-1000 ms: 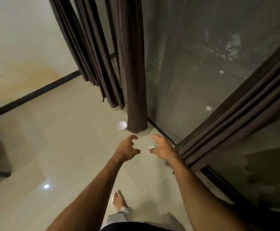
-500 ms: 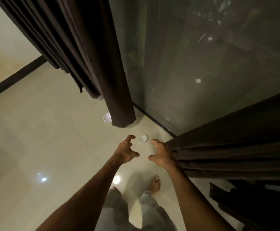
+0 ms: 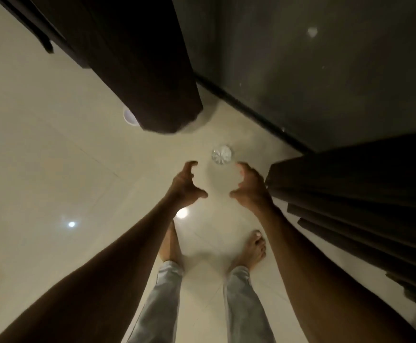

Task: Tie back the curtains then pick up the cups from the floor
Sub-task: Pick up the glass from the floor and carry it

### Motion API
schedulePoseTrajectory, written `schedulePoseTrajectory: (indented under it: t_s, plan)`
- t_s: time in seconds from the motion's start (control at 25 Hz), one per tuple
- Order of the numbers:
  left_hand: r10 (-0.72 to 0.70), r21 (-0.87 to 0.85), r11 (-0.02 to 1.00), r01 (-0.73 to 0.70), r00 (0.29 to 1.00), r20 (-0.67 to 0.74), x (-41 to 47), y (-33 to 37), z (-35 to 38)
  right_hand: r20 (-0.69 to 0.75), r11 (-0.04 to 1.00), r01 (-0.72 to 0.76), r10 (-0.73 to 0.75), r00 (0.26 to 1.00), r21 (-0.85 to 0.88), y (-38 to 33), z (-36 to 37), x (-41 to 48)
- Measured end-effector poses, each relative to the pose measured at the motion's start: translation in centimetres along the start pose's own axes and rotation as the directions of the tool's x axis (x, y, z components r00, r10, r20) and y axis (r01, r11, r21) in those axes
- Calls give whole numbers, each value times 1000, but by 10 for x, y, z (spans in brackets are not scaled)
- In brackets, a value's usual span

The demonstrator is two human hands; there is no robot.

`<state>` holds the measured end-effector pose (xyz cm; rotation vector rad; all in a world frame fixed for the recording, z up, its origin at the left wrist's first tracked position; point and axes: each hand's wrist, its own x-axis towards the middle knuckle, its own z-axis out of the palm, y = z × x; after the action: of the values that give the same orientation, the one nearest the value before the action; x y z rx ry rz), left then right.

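Observation:
A clear patterned glass cup [image 3: 222, 154] stands on the pale tiled floor just beyond my fingertips. My left hand [image 3: 185, 184] and my right hand [image 3: 250, 185] hover above the floor a little short of the cup, both empty with fingers curled apart. A white cup [image 3: 129, 118] sits further left, half hidden behind the hem of the dark left curtain [image 3: 137, 70]. The dark right curtain [image 3: 360, 201] hangs in folds right beside my right hand.
A glass door [image 3: 313, 70] with a dark bottom track runs diagonally behind the cups. My bare feet [image 3: 254, 251] stand on the tiles below my hands. Open floor spreads to the left.
The view has tilted down and closer to the floor. Both hands have lowered toward the glass cup, which now lies just ahead of them. The white cup has slid partly behind the left curtain.

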<state>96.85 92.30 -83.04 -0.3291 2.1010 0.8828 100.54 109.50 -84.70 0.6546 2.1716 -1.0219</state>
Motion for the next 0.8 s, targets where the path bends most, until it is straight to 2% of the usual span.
schedulePoseTrajectory:
  t_s: [0.12,0.24,0.56,0.8]
  plan:
    - [-38,-2,999,38,999,28,58,-42,29,-15,1000,2,-2,1000,-3,33,36,57]
    - [-17,48,999,15,998,55,117,-70,54,-25,1000,-8,8,1000,0,61,62,108]
    - [168,91,981,-169,986,16,249,-84,98,-97,996,45,-37,995,83,98,94,223]
    - [339,74,939,-336,940,-39,295,-84,121,-183,970,205,-180,967,132,99,103,254]
